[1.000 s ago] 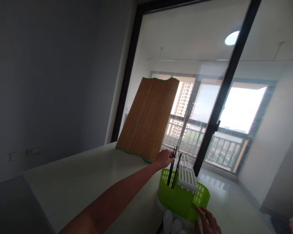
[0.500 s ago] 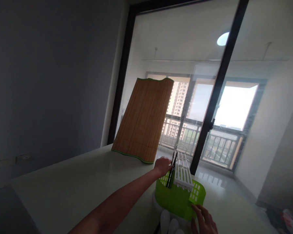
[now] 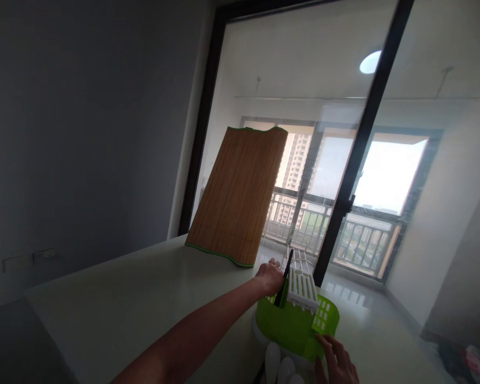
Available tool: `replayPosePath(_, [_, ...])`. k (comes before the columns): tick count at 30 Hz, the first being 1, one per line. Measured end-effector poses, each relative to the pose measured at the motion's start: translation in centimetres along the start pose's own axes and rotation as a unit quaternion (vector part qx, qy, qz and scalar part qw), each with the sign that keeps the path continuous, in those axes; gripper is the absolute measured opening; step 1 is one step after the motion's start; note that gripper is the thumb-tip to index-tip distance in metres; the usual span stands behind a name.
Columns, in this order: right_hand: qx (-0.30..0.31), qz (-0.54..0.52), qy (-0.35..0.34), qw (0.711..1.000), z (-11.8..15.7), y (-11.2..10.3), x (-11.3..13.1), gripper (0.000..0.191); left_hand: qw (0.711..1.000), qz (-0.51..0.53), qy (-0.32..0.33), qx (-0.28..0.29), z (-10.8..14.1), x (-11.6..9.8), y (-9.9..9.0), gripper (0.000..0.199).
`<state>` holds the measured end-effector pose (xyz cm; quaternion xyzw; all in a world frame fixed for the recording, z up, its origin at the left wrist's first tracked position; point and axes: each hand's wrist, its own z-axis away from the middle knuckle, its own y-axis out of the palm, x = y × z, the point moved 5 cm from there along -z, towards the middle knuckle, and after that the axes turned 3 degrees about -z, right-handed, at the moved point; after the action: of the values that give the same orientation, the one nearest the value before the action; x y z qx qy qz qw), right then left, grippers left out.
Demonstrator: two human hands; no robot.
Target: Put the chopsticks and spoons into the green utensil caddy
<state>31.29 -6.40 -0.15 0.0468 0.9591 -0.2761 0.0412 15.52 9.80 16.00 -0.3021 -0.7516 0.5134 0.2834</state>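
A green basket [image 3: 290, 325] with slotted sides stands on the white table, a white slotted rack [image 3: 303, 288] at its back. My left hand [image 3: 270, 277] is at the basket's back left, its fingers closed round dark chopsticks [image 3: 288, 264] whose lower ends are inside the basket. Fingers of my right hand [image 3: 336, 360] touch the basket's front right rim, bent and apart. In front of the basket lie several white spoons [image 3: 272, 360], partly cut off by the lower edge of the view.
A brown bamboo mat [image 3: 238, 197] with green edging stands tilted at the back of the white table [image 3: 144, 288]. Behind it is a dark-framed glass door [image 3: 344, 202]. A grey wall rises at the left.
My left hand has turned slightly at the basket's back left, and the dark chopsticks now sit closer together. My right hand stays at the rim. The view has shifted a little.
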Motion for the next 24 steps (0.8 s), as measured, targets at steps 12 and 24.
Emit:
replayPosePath(12, [0.052, -0.061, 0.086, 0.993, -1.9, -3.4, 1.8, 0.036, 0.981, 0.157, -0.098, -0.048, 14.5, -0.9, 0.1, 0.019])
replayPosePath(24, [-0.073, -0.102, -0.003, 0.992, -2.8, -6.1, 5.0, 0.031, 0.963, 0.100, -0.110, 0.226, 20.3, -2.4, 6.2, 0.034])
